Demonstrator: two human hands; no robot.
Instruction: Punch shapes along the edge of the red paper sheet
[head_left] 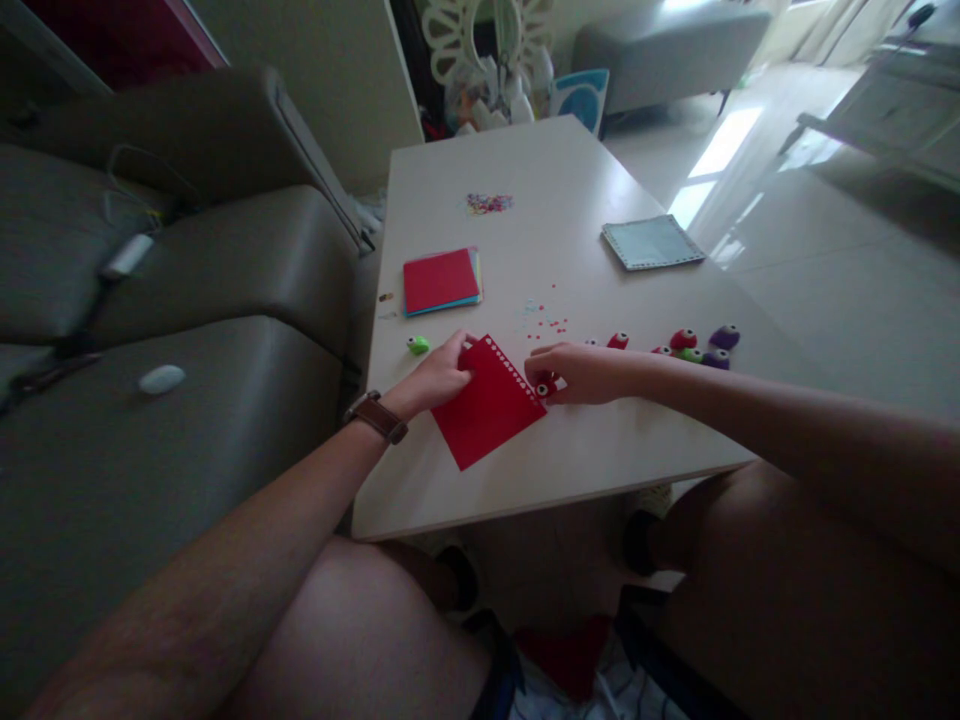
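A red sheet of paper [491, 410] lies turned at an angle near the table's front, with a row of punched shapes along its upper right edge. My left hand [446, 378] grips the sheet's left corner between thumb and fingers. At the punched edge, my right hand [559, 372] is closed around a small red craft punch [543, 389], near the sheet's right corner. Small red and pale cut-outs [551, 325] are scattered just beyond the sheet. A green craft punch [418, 345] stands to the left of my left hand.
Several red, green and purple punches [691, 354] stand beyond my right forearm. A stack of coloured paper [441, 282] lies at the left, a pale stitched-edge pad [652, 243] at the right. Confetti [489, 204] is heaped farther back. A grey sofa [225, 420] flanks the white table [517, 160].
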